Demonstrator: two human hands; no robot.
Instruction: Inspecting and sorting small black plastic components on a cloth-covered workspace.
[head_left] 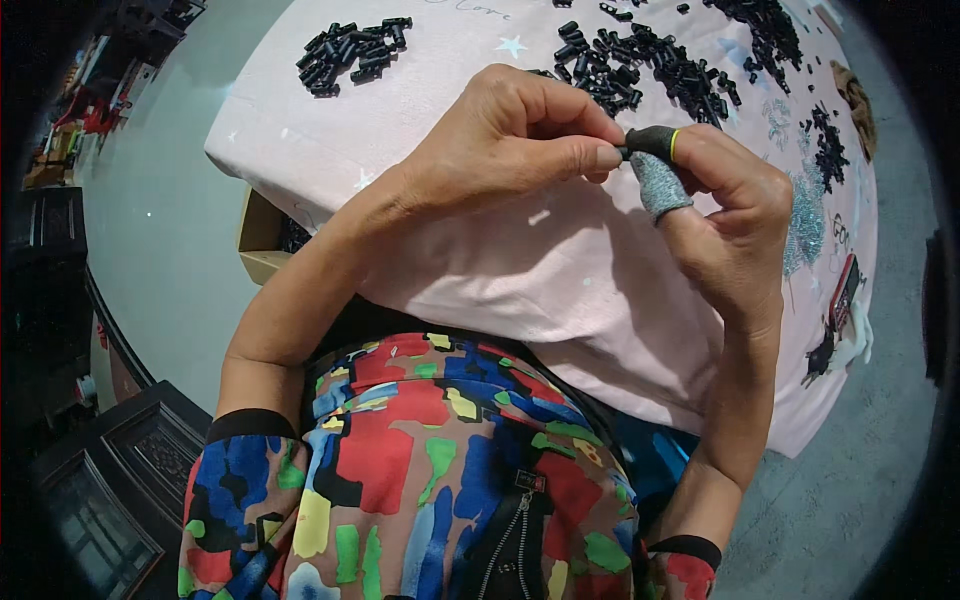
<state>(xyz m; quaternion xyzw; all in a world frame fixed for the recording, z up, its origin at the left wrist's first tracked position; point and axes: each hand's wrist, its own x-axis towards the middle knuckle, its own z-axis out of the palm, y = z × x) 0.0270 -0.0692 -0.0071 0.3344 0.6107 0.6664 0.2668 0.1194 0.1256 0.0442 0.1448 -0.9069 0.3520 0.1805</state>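
Above the pink cloth, my two hands meet at a small black part [625, 152], mostly hidden by my fingertips. My left hand [510, 130] pinches it between thumb and forefinger. On the other side my right hand [730, 200] grips it too, wearing a grey finger cot [660, 188] on the thumb and a dark one with a yellow edge [655, 141] on the forefinger. Behind my hands lies a loose heap of small black cylindrical parts [610, 65]. A smaller pile of black cylindrical pieces [345, 55] sits at the far left.
A pink cloth [470, 270] covers the table. More tiny black pieces [828, 150] and a patch of thin silvery pins or screws [805, 225] lie at the right. A red-and-black object [845, 290] rests near the right edge. An open cardboard box [262, 265] stands below the left edge.
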